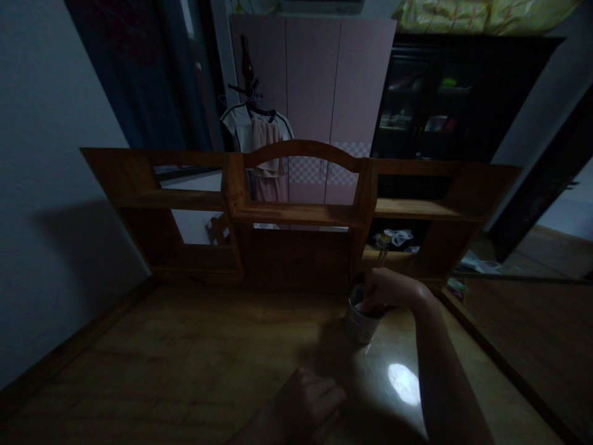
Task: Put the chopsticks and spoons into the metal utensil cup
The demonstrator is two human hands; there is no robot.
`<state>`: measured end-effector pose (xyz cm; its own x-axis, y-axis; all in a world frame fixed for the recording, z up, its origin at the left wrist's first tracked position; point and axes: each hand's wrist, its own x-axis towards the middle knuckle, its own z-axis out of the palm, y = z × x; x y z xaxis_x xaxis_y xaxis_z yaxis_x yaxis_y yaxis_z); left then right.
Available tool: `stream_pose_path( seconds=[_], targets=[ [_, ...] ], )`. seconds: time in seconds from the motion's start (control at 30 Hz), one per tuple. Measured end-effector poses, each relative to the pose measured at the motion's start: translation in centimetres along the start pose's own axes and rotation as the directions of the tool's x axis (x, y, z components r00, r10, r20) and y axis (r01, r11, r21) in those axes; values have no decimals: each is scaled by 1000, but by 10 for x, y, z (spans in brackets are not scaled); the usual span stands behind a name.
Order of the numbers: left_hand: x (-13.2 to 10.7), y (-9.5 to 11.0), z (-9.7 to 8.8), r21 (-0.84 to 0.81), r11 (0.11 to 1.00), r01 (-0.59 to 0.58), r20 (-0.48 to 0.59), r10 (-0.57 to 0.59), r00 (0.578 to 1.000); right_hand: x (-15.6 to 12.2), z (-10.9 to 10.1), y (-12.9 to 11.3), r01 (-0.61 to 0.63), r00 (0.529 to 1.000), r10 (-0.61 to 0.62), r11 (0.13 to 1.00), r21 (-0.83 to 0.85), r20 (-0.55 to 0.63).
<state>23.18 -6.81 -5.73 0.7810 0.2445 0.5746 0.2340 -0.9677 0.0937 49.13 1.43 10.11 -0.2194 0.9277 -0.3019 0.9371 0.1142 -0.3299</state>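
Observation:
A light-coloured cup [360, 326] stands upright on the wooden desktop, with several dark, slim items poking out of its top. Over its rim bends my right hand [388, 289], fingers closed and reaching down inside; what they grip is hidden by the rim and the dim light. My left hand [311, 402] is low in the view, nearer to me than the cup and apart from it. Its fingers are curled in loosely, and nothing shows in them.
A wooden shelf unit [296, 213] rises along the desk's far edge. A yellow-topped item [383, 240] and a crumpled plastic bag [401, 237] sit in its right section. A wall [69, 204] borders the left; a raised edge [491, 355] runs along the right.

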Motion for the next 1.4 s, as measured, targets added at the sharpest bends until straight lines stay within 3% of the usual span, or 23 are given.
stream_pose_path(
  seconds=[1.13, 1.27, 1.4],
  targets=[
    [-2, -4, 5, -19, 999, -26, -7, 26, 1000, 2, 5, -2, 65, 998, -65, 997, 32, 26],
    [-1, -4, 5, -32, 999, -18, -11, 17, 1000, -8, -2, -5, 103, 987, -97, 994, 41, -130],
    [0, -3, 4, -28, 999, -16, -9, 15, 1000, -20, -12, -10, 141, 908, -111, 989, 43, -404]
  ],
)
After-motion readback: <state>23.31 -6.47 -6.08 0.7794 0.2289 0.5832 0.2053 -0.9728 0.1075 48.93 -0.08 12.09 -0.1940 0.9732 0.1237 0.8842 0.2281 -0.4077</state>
